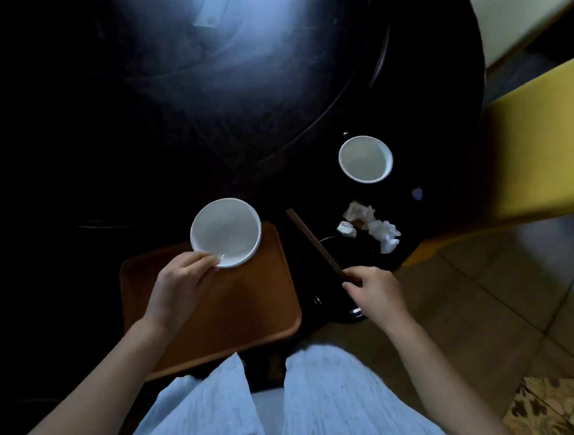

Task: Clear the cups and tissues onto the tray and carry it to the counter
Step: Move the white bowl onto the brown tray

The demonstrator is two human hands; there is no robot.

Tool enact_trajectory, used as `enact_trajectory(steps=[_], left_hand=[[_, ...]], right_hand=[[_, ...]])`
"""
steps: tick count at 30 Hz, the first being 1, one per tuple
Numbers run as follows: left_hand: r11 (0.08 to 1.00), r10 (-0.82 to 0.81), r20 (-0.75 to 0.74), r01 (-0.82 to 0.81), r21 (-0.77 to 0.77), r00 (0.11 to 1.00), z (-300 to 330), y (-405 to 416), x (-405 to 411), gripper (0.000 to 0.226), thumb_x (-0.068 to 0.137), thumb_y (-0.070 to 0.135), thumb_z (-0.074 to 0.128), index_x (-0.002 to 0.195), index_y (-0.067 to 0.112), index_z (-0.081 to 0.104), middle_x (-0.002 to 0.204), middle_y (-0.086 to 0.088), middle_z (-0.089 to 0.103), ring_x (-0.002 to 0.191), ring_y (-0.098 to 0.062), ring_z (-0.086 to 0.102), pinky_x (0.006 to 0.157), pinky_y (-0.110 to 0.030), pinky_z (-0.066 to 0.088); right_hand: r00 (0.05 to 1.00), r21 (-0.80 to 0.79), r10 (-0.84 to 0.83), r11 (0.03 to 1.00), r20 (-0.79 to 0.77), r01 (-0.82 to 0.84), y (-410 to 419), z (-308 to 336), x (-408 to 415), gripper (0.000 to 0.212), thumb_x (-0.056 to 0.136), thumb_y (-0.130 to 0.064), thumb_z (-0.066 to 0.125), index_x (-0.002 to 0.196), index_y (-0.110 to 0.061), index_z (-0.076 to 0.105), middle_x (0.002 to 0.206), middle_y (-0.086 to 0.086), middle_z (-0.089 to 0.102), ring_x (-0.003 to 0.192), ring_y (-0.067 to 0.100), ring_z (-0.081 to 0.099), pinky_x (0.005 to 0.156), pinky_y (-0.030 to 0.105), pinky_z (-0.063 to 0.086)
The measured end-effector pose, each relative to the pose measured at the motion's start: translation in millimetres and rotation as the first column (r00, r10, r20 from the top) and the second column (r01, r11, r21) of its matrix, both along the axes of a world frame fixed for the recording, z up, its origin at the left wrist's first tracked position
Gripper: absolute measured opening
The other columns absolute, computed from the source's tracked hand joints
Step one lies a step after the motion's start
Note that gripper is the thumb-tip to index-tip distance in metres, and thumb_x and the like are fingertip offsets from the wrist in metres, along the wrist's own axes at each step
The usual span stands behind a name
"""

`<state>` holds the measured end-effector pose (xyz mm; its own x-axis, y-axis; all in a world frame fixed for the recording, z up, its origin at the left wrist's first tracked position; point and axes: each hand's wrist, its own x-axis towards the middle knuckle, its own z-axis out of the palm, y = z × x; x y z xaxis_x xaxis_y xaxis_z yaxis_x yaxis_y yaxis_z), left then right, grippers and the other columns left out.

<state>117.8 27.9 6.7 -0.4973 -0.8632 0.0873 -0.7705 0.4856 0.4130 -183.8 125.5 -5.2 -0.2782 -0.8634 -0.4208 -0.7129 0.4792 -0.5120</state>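
2 hands: bowl over tray edge, chopsticks.

Chopsticks near end hidden in right hand (dark plate indistinct).

Left hand pinching white bowl over tray, right hand apparently gripping chopsticks

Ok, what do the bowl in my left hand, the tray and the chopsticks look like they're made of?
White bowl: likely glazed ceramic or melamine, smooth with a faint sheen. Orange-brown tray: probably plastic or lacquered wood, uniform colour, rounded raised rim. Chopsticks: apparently wood, matte brown, though dim light leaves it uncertain.
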Motion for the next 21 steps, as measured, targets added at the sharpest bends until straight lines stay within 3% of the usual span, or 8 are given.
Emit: enact_trajectory(steps=[3,6,8,11,15,21], left_hand=[[1.0,0.019,0.028,-0.02,0.02,0.999,-5,15,30,0.019,0.066,0.001,0.077,0.085,0.003,0.073,0.085,-0.013,0.072,0.078,-0.028,0.069,0.076,-0.032,0.052],[0.999,-0.018,0.052,0.016,0.032,0.999,-11,25,57,0.017,0.071,0.004,0.074,0.087,0.003,0.073,0.088,-0.013,0.072,0.08,-0.028,0.069,0.077,-0.032,0.053],[0.999,-0.029,0.057,0.027,0.033,0.998,-16,29,72,0.015,0.073,0.008,0.071,0.087,0.004,0.073,0.088,-0.012,0.072,0.081,-0.027,0.069,0.078,-0.029,0.053],[0.999,-0.054,0.072,0.053,0.014,0.996,-22,32,91,0.014,0.071,0.007,0.072,0.084,0.004,0.073,0.086,-0.011,0.072,0.08,-0.026,0.069,0.08,-0.025,0.049],[0.993,-0.114,0.115,0.111,0.031,0.987,-26,34,114,0.02,0.064,0.0,0.078,0.083,0.003,0.072,0.084,-0.012,0.072,0.078,-0.026,0.07,0.075,-0.031,0.057],[0.982,-0.189,0.135,0.187,0.025,0.973,-34,33,138,0.019,0.066,0.002,0.077,0.084,0.004,0.071,0.086,-0.012,0.071,0.081,-0.026,0.069,0.075,-0.032,0.057]], right_hand=[[0.983,-0.068,-0.089,0.993,0.163,0.101,-9,8,14,0.022,0.081,-0.014,0.068,0.103,-0.014,0.072,0.102,0.002,0.073,0.096,0.013,0.064,0.083,0.022,0.051],[0.951,-0.12,-0.134,0.978,0.279,0.173,-20,17,32,0.024,0.08,-0.011,0.071,0.103,-0.01,0.072,0.097,0.001,0.073,0.087,0.005,0.062,0.069,-0.003,0.042],[0.946,-0.157,-0.109,0.974,0.305,0.163,-27,22,45,0.025,0.08,-0.012,0.071,0.105,-0.01,0.071,0.096,-0.002,0.071,0.087,0.002,0.061,0.067,-0.007,0.04],[0.953,-0.214,-0.045,0.97,0.299,0.113,-39,28,66,0.024,0.082,-0.012,0.069,0.106,-0.011,0.071,0.099,0.0,0.073,0.09,0.002,0.062,0.074,-0.003,0.043],[0.991,-0.264,0.065,0.964,0.113,-0.033,-58,21,96,0.027,0.083,-0.015,0.067,0.109,-0.012,0.069,0.106,0.006,0.072,0.1,0.017,0.063,0.091,0.03,0.051],[0.933,-0.162,0.314,0.926,-0.177,-0.342,-90,0,138,0.029,0.089,-0.02,0.056,0.116,-0.022,0.064,0.108,0.002,0.069,0.107,0.019,0.056,0.086,0.034,0.05]])
